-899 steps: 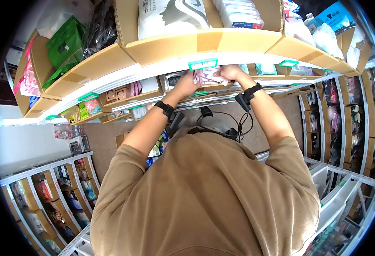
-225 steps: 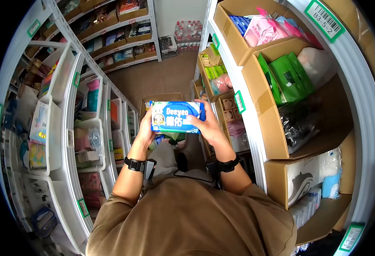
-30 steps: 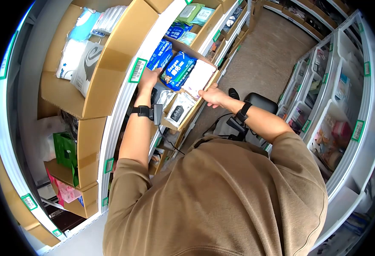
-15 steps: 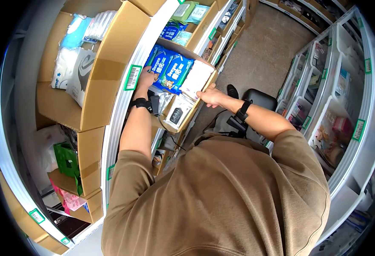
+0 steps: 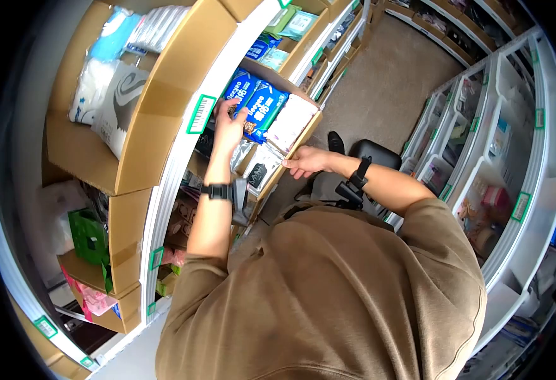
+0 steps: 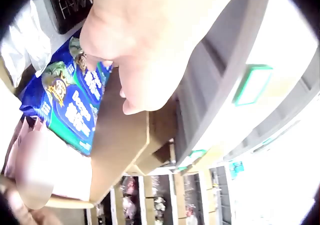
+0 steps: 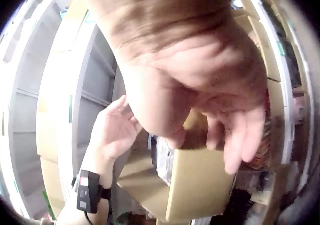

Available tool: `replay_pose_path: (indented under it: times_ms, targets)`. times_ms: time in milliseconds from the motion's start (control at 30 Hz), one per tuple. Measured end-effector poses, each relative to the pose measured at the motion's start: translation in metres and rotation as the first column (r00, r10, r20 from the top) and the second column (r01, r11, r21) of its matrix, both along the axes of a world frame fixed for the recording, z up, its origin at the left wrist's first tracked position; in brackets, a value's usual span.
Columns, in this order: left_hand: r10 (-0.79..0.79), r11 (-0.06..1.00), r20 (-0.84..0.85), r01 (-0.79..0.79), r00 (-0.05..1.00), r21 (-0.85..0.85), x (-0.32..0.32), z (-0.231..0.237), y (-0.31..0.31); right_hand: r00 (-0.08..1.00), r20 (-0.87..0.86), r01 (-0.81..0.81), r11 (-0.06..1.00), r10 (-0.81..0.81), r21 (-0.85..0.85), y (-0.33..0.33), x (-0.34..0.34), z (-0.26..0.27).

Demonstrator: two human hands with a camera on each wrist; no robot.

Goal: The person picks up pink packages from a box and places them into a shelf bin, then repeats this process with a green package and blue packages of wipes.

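Two blue Deeyeo wipes packs [image 5: 266, 109] lie side by side in a cardboard box [image 5: 304, 132] that juts from the shelf. My left hand [image 5: 228, 130] is over the left pack, with its fingers spread and relaxed around nothing. In the left wrist view, that hand's fingertips hang near the box's back wall, beside the packs. My right hand [image 5: 307, 161] grips the box's front rim. In the right wrist view, its thumb lies over the rim and its fingers hang outside the wall. White-and-pink packets [image 5: 293, 120] fill the box's front side.
Silvery bags with a black label [image 5: 262, 170] stand at the box's near end. A white shelf rail with a barcode tag [image 5: 201, 114] runs above on the left. White bins [image 5: 480, 183] line the shelf to the right. A black stool seat [image 5: 375, 154] is below.
My left hand has come off the left pack's side and up over it; that pack now lies flatter beside the other. My right hand has slid along the rim towards me.
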State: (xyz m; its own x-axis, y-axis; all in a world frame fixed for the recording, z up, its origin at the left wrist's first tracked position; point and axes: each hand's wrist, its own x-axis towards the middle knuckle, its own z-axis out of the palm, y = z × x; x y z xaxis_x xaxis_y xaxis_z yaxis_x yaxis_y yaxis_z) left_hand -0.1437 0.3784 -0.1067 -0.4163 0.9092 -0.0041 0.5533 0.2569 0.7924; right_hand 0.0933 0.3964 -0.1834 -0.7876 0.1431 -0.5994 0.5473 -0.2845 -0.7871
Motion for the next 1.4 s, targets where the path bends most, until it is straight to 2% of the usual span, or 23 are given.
replay_pose_path:
  times_ms: [33,100,167,233,267,300,400,467,600,733,800,967,1000,1033,1067,1100,1167,1200,1267,1300,1333,1367,1400]
  targets:
    - [-0.07,0.995,0.061,0.065,0.996,0.077,0.003,0.003,-0.017,1.0,0.005,-0.015,1.0,0.015,0.007,0.0,-0.003,-0.004]
    - [-0.184,0.978,0.299,0.143,0.936,0.154,0.005,0.01,-0.054,1.0,-0.002,0.03,0.999,-0.03,0.032,0.002,-0.009,-0.008]
    - [-0.225,0.973,0.375,0.188,0.899,0.133,0.012,0.031,-0.095,1.0,0.017,0.019,0.998,-0.02,0.054,0.006,-0.014,0.001]
    - [-0.173,0.982,0.489,0.189,0.855,0.017,0.009,0.038,-0.134,0.999,0.041,-0.007,0.999,0.004,0.052,0.01,-0.022,-0.002]
    - [-0.194,0.98,0.508,0.193,0.839,0.055,0.004,0.029,-0.151,0.998,0.056,-0.014,0.998,0.01,0.056,0.012,-0.027,-0.002]
    - [-0.145,0.987,0.496,0.163,0.856,0.006,0.006,0.037,-0.165,0.998,0.058,-0.037,0.996,0.033,0.077,0.016,-0.033,0.001]
    - [-0.079,0.996,0.53,0.052,0.844,0.066,-0.006,0.025,-0.201,0.999,0.054,-0.012,0.997,0.008,0.078,0.025,-0.059,-0.005]
    - [0.049,0.995,0.57,-0.087,0.82,0.039,-0.007,0.026,-0.22,0.999,0.044,-0.012,0.995,0.008,0.096,0.034,-0.079,-0.014]
    - [0.117,0.961,0.611,-0.245,0.783,0.131,-0.005,0.02,-0.248,0.999,0.032,-0.008,0.992,0.004,0.127,0.043,-0.11,-0.005]
    - [0.257,0.862,0.671,-0.479,0.695,0.166,-0.004,0.003,-0.267,0.997,0.031,-0.071,0.972,0.066,0.223,0.052,-0.135,-0.01]
    - [0.288,0.824,0.676,-0.535,0.679,0.186,-0.002,-0.003,-0.272,0.995,0.038,-0.096,0.959,0.089,0.266,0.057,-0.144,-0.01]
    - [0.413,0.737,0.659,-0.655,0.629,0.163,0.012,-0.005,-0.285,0.943,0.173,-0.312,0.937,0.284,0.16,0.065,-0.146,-0.004]
    - [0.449,0.727,0.622,-0.667,0.641,0.162,0.015,-0.001,-0.286,0.941,0.196,-0.31,0.936,0.277,0.165,0.06,-0.146,0.003]
    - [0.489,0.674,0.623,-0.718,0.61,0.173,0.017,-0.002,-0.288,0.917,0.262,-0.344,0.929,0.302,0.134,0.062,-0.15,0.0]
    - [0.497,0.647,0.638,-0.741,0.589,0.179,0.02,-0.005,-0.289,0.826,0.292,-0.542,0.822,0.483,0.174,0.062,-0.154,0.009]
    - [0.507,0.615,0.654,-0.767,0.561,0.182,0.024,-0.009,-0.291,0.684,0.324,-0.724,0.664,0.654,0.187,0.061,-0.161,0.014]
    - [0.58,0.479,0.651,-0.852,0.489,0.213,0.033,-0.008,-0.29,0.485,0.267,-0.875,0.466,0.833,0.136,0.054,-0.173,0.004]
    - [0.62,0.454,0.627,-0.867,0.472,0.204,0.039,-0.005,-0.289,0.408,0.279,-0.913,0.388,0.87,0.127,0.045,-0.184,0.012]
    - [0.691,0.403,0.582,-0.897,0.428,0.181,0.054,-0.006,-0.285,0.363,0.138,-0.925,0.338,0.922,0.176,0.022,-0.193,0.033]
    - [0.725,0.374,0.562,-0.913,0.399,0.165,0.062,-0.01,-0.283,0.291,0.07,-0.933,0.266,0.954,0.242,0.014,-0.2,0.03]
    - [0.776,0.312,0.531,-0.939,0.341,0.147,0.071,-0.016,-0.28,0.256,-0.002,-0.932,0.248,0.967,0.265,0.006,-0.205,0.037]
    - [0.795,0.323,0.519,-0.943,0.314,0.077,0.084,-0.019,-0.282,0.216,-0.078,-0.932,0.229,0.973,0.281,-0.005,-0.207,0.047]
    - [0.839,0.285,0.472,-0.957,0.272,0.045,0.1,-0.015,-0.28,0.189,-0.107,-0.935,0.212,0.976,0.283,-0.012,-0.207,0.047]
